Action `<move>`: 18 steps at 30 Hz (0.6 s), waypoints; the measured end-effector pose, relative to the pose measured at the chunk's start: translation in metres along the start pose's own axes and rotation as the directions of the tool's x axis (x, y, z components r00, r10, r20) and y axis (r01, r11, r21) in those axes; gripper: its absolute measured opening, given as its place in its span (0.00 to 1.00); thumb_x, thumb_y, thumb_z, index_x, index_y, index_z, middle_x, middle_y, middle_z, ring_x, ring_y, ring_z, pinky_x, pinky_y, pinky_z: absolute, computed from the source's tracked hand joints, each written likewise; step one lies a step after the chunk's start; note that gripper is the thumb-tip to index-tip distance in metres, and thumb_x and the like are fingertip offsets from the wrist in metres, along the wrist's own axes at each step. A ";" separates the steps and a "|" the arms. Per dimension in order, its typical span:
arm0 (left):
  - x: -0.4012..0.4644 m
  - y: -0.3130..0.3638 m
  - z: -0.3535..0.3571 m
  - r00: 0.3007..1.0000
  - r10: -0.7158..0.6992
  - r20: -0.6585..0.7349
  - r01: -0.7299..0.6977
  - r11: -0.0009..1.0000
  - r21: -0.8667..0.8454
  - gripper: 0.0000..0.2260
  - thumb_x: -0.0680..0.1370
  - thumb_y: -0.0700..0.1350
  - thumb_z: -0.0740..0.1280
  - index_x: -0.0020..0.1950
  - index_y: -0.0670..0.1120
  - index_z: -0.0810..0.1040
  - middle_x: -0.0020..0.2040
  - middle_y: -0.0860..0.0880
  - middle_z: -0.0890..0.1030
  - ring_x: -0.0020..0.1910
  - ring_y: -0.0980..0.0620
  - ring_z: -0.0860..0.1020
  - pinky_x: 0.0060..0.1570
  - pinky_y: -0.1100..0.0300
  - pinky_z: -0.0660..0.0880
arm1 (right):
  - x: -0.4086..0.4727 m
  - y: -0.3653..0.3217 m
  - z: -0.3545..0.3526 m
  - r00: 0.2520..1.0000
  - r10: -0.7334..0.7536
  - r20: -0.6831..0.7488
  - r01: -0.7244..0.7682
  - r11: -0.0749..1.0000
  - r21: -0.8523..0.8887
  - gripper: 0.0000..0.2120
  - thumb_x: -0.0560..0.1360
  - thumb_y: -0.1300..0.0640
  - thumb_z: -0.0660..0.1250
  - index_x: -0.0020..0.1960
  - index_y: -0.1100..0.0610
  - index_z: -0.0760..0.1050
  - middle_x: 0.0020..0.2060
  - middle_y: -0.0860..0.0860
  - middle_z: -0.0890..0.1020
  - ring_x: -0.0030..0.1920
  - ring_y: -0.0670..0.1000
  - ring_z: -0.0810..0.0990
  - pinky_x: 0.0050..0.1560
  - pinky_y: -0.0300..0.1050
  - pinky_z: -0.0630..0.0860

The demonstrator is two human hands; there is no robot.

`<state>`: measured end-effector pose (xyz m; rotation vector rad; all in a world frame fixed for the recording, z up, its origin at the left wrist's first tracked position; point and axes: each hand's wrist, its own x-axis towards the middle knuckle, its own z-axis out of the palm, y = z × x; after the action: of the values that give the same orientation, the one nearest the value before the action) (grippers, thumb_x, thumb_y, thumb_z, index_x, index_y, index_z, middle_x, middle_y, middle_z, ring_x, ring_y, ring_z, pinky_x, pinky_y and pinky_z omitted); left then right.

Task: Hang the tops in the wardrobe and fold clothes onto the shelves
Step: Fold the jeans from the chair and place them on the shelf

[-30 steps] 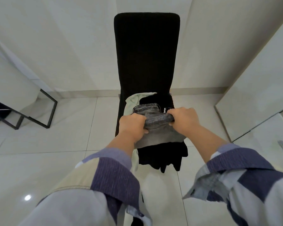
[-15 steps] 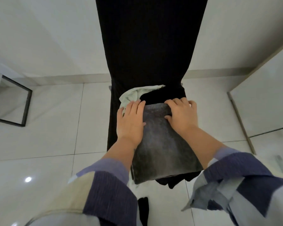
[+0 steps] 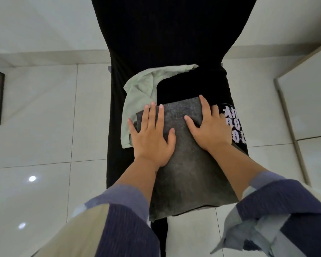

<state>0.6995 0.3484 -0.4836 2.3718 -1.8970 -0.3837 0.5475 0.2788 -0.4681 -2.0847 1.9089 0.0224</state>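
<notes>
1. black chair (image 3: 167, 43) stands on white tiles (image 3: 44, 117).
2. folded grey garment (image 3: 189, 164) lies on the seat, over a black printed top (image 3: 233, 125) and a green cloth (image 3: 139, 89).
3. left hand (image 3: 152, 136) and right hand (image 3: 209, 128) press it, fingers flat and spread.

Black garment (image 3: 232, 115), on chair beside right hand (image 3: 209, 127): pale block lettering in three partly hidden rows, reading roughly "AT", "80", "01"; remainder covered, no other legible text.
</notes>
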 end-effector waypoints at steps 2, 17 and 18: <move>-0.001 0.000 -0.001 1.000 0.003 0.015 -0.003 1.000 0.023 0.31 0.78 0.61 0.42 0.78 0.51 0.40 0.79 0.51 0.41 0.77 0.52 0.40 0.72 0.36 0.42 | -0.003 0.000 -0.001 0.999 0.032 -0.008 -0.032 0.999 0.033 0.37 0.74 0.31 0.53 0.76 0.45 0.46 0.70 0.58 0.64 0.65 0.62 0.69 0.55 0.58 0.73; -0.156 0.023 -0.010 0.776 -0.572 0.265 0.624 0.640 -0.448 0.34 0.78 0.63 0.54 0.77 0.45 0.50 0.70 0.43 0.64 0.65 0.42 0.69 0.55 0.48 0.71 | -0.121 0.057 -0.025 0.916 0.306 0.260 -0.373 0.889 0.267 0.41 0.68 0.24 0.52 0.71 0.51 0.58 0.60 0.55 0.77 0.58 0.62 0.77 0.57 0.56 0.72; -0.161 0.024 -0.009 0.726 -0.605 0.326 0.678 0.555 -0.481 0.34 0.77 0.64 0.56 0.75 0.44 0.55 0.68 0.43 0.66 0.63 0.41 0.71 0.55 0.49 0.71 | -0.126 0.059 -0.023 0.909 0.312 0.276 -0.385 0.882 0.272 0.42 0.68 0.24 0.52 0.69 0.53 0.61 0.59 0.55 0.77 0.57 0.61 0.77 0.57 0.56 0.72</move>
<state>0.6470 0.4980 -0.4462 2.5025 -0.6412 -1.0079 0.4715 0.3916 -0.4312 -1.4428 1.9698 0.0255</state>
